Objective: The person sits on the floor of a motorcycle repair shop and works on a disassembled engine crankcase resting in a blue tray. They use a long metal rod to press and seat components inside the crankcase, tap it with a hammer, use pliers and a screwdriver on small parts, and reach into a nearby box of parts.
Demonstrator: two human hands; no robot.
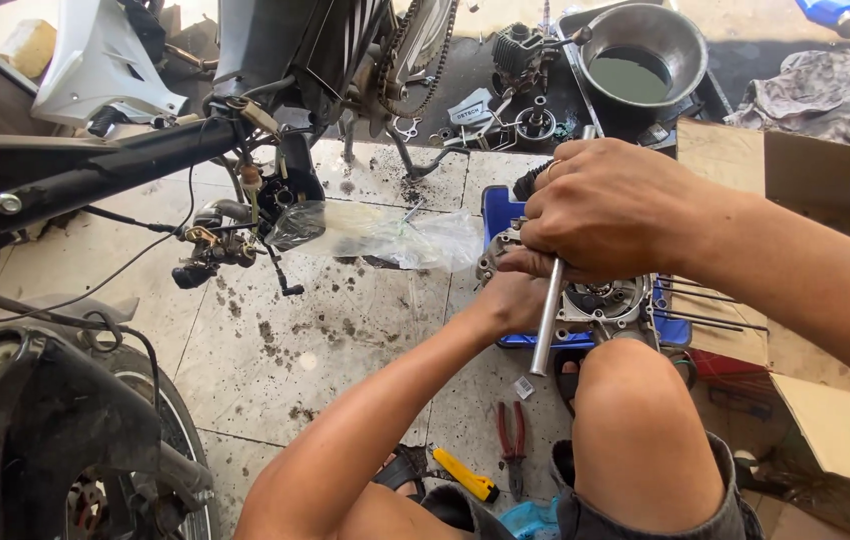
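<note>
**A:** What have the hands got?

**B:** From my feed, the right hand (610,210) is curled tight around a long silver metal bar (549,320), which hangs down below the fist; the left hand (515,300) sits just under it, pressed against the grey engine case (600,300); whether its fingers pinch anything I cannot tell, as the right hand hides them.

**A:** Where does that case sit?

**B:** Directly beneath both hands, on a blue tray (500,215); my bare knee (635,400) is just beside it.

**A:** Any packaging about?

**B:** A crumpled clear plastic bag (395,235) lies just left of the hands on the stained tiles; an open brown cardboard box (825,290) stands to the right of the right forearm, flaps out; a small white square label (524,386) lies on the floor just below the bar's end.

**A:** Tools?

**B:** Red-handled pliers (513,445) and a yellow utility knife (467,476) below the hands, near my knee; a metal basin of dark liquid (645,40) well beyond the right hand.
</note>
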